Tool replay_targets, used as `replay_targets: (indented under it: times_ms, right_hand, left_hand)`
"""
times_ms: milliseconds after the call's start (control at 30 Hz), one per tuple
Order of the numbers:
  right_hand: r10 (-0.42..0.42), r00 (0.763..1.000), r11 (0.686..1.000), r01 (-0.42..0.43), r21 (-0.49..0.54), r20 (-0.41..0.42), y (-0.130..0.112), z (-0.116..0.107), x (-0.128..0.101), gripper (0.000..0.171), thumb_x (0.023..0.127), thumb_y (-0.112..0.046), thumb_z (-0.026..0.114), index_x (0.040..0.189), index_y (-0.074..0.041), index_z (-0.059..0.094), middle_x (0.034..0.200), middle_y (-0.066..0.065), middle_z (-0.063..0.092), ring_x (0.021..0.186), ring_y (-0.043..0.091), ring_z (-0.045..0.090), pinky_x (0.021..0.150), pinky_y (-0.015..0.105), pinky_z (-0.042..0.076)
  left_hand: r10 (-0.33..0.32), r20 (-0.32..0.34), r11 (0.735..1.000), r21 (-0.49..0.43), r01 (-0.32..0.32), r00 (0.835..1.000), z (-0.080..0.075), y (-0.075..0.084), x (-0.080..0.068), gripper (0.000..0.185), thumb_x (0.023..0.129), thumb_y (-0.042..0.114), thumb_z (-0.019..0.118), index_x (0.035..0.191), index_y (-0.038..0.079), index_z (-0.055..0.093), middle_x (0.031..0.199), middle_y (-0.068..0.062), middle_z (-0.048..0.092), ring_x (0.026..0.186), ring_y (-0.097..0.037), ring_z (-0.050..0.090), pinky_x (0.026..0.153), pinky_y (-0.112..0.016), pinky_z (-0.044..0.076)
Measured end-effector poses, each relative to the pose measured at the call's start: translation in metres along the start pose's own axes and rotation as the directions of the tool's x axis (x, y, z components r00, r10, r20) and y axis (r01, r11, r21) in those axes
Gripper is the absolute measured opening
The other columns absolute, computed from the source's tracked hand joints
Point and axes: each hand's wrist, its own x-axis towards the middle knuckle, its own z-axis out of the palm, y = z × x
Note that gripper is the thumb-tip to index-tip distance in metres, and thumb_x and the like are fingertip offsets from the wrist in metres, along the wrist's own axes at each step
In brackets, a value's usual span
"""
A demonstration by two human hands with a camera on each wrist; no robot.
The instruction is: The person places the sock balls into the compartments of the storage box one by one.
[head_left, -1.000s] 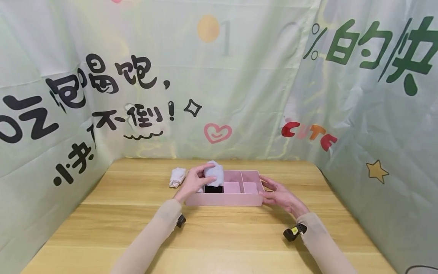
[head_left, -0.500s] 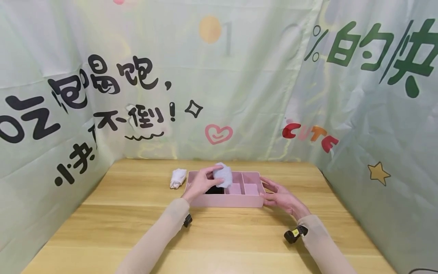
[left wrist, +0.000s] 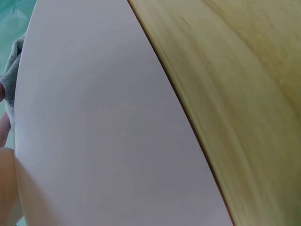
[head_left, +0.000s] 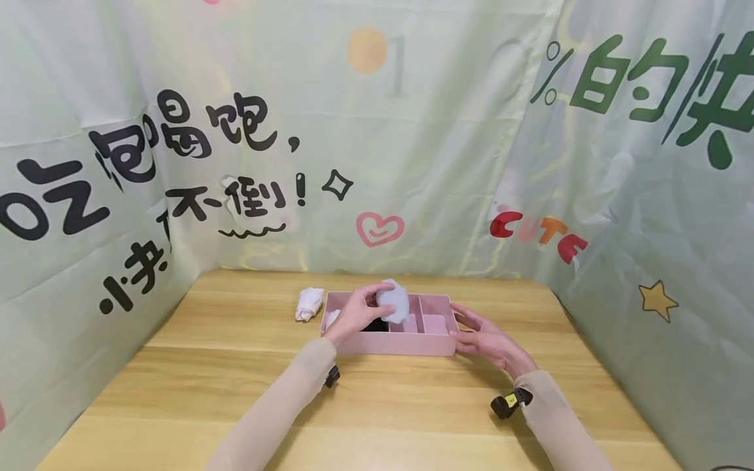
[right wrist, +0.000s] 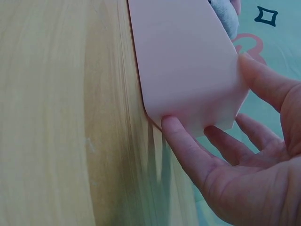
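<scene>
My left hand (head_left: 360, 313) pinches a light blue-grey cloth bundle (head_left: 396, 302) between thumb and fingers. The bundle is over the middle of a pink divided box (head_left: 400, 345), partly hiding the compartments behind it. Something black (head_left: 376, 324) lies in a compartment beneath that hand, with a white piece (head_left: 333, 316) at the left end. My right hand (head_left: 491, 341) touches the box's right end with spread, fairly straight fingers (right wrist: 188, 150). In the left wrist view, the box's plain front wall (left wrist: 103, 113) covers most of the picture.
A white rolled cloth (head_left: 309, 304) lies on the wooden table (head_left: 377, 405), just left of the box. Past the table's back and sides hangs a pale green printed curtain (head_left: 448, 163). The right-hand compartment (head_left: 436, 323) shows its pink floor.
My left hand has carried the blue-grey bundle rightward along the box, from over the black item toward the middle compartment. The right hand stays at the box's end.
</scene>
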Motion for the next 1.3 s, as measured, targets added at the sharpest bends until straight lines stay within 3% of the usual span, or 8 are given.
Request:
replay_targets:
  times_ms: [333,733,1033,1200,1300]
  right_hand:
    - [0.001,1.000,1.000,-0.001,0.027,-0.002,-0.002,0.000,-0.001,0.079,0.095,0.001,0.058,0.158,-0.010,0.012,0.162,0.026,0.008,0.122,0.024,0.053,0.091,0.033,0.055]
    - [0.011,1.000,0.999,-0.011,0.037,0.000,-0.003,0.000,-0.002,0.080,0.095,-0.001,0.060,0.158,-0.011,0.011,0.162,0.025,0.007,0.130,0.032,0.047,0.094,0.035,0.054]
    - [0.006,1.000,1.000,-0.006,0.024,0.005,-0.001,-0.001,-0.001,0.079,0.096,-0.002,0.059,0.158,-0.011,0.011,0.162,0.025,0.007,0.133,0.034,0.045,0.094,0.034,0.054]
    - [-0.002,1.000,1.000,0.002,0.025,0.006,0.000,-0.001,0.000,0.079,0.096,-0.003,0.059,0.158,-0.011,0.011,0.162,0.025,0.007,0.135,0.037,0.041,0.094,0.033,0.053]
    - [-0.001,1.000,1.000,0.001,0.024,0.001,0.001,-0.001,0.000,0.079,0.096,-0.002,0.059,0.158,-0.011,0.011,0.162,0.025,0.008,0.134,0.036,0.042,0.093,0.033,0.054]
  left_hand:
    - [-0.007,0.003,0.999,-0.040,0.007,1.000,0.004,-0.001,0.003,0.048,0.086,0.014,0.076,0.132,0.012,0.061,0.113,-0.018,0.069,0.094,-0.017,0.066,0.080,-0.029,0.057]
    - [-0.013,-0.001,1.000,-0.017,0.013,1.000,0.014,-0.001,0.004,0.046,0.085,0.016,0.077,0.129,0.016,0.063,0.102,-0.012,0.070,0.086,-0.013,0.063,0.073,-0.024,0.055]
    - [-0.009,0.028,0.999,0.039,0.007,1.000,0.014,-0.004,0.004,0.051,0.085,0.020,0.078,0.132,0.011,0.062,0.108,-0.013,0.069,0.086,-0.011,0.061,0.072,-0.022,0.053]
    - [-0.020,0.021,0.996,0.089,0.018,1.000,0.013,-0.006,0.004,0.051,0.087,0.025,0.076,0.135,0.012,0.060,0.126,-0.011,0.064,0.093,-0.012,0.061,0.080,-0.027,0.053]
    - [-0.017,0.012,0.994,0.110,0.016,1.000,0.013,-0.006,0.004,0.048,0.089,0.024,0.074,0.134,0.013,0.061,0.125,-0.013,0.065,0.096,-0.015,0.063,0.084,-0.031,0.054]
